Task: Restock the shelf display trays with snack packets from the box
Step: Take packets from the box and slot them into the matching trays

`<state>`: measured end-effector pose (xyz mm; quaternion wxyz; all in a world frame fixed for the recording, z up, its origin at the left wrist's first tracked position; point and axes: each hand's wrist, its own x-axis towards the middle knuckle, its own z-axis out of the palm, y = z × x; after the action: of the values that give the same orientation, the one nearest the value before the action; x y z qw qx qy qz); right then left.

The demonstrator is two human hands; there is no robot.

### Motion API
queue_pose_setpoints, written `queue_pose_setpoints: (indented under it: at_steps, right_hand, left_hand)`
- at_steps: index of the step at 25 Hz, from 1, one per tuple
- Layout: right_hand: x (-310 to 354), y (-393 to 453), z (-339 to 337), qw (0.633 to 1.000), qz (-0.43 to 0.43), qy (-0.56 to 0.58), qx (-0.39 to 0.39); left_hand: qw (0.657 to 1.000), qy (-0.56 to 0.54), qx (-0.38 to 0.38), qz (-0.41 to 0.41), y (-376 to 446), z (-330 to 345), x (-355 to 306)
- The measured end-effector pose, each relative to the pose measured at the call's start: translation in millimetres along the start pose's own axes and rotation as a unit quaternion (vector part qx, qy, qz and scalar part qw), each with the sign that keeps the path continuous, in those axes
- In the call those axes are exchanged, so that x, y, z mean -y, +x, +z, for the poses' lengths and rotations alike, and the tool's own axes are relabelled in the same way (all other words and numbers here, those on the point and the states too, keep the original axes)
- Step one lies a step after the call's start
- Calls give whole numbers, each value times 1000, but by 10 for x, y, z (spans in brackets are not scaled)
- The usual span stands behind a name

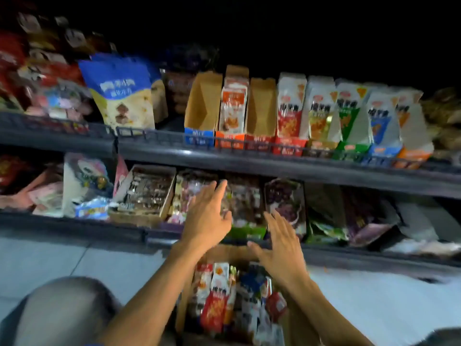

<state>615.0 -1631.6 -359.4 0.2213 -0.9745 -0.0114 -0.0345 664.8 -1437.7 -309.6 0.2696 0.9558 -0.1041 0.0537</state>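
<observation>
A cardboard box (183, 305) on the floor below me holds several snack packets (217, 293) in red, white and blue. My left hand (208, 216) is raised in front of the lower shelf, fingers straight, holding nothing. My right hand (282, 245) hovers above the box with fingers spread, also holding nothing. On the upper shelf stands a row of display trays: a blue-fronted tray (203, 108) and a red-fronted tray (262, 113) look bare inside, an orange-fronted tray (230, 141) between them holds packets, and the trays (324, 146) to the right are full.
The lower shelf carries an open carton of small wrapped items (144, 193) and mixed bags (284, 203). A large blue and cream bag (122, 93) stands on the upper shelf at left. My knee (64, 310) is at bottom left. Pale floor tiles (50, 255) lie underneath.
</observation>
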Motion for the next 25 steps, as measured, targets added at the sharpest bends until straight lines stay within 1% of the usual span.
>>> queue_pose_setpoints:
  at_steps: [2,4,5,7,8,10,12,15,17,19,20,22,24,25]
  right_hand:
    - [-319,-351,462,992,95,26,84]
    - [-684,-640,895,970,177,45,158]
    - [-859,-748,1072,957,205,59,195]
    - [-1113,-865,1311,929,239,109,262]
    - [-1194,-873,1399,918,246,126,285]
    - [-1300,-818,1534,891,285,178,306]
    - [-1347,-743,1717,871,318,206,313]
    - [-1297,-581,1963,900,303,189,252]
    - [-1220,-381,2071,885,337,229,226]
    - [-1197,-111,2168,833,419,289,216]
    - [-1181,20,2229,798,457,329,216]
    - [-1183,118,2365,753,498,356,241]
    - [-1163,56,2462,742,522,338,249]
    - [-1128,-6,2461,730,536,339,255]
  left_hand:
    - [992,51,111,-15,-341,492,187]
    - [972,61,212,-83,-749,945,433]
    - [959,68,250,-113,-941,1135,558]
    - [937,91,310,-135,-1225,1481,712]
    - [926,96,339,-137,-1299,1636,754]
    - [909,70,382,-150,-1303,1919,806]
    - [909,63,381,-155,-1219,2190,875]
    - [898,70,400,-169,-1170,2461,1019]
    - [898,56,401,-175,-1180,2602,1125]
    - [902,36,389,-183,-1199,2697,1202]
    - [905,25,382,-186,-1209,2724,1229]
    - [907,9,372,-198,-1219,2721,1218]
    - [914,9,359,-191,-1235,2726,1218]
    - [913,15,361,-190,-1245,2733,1217]
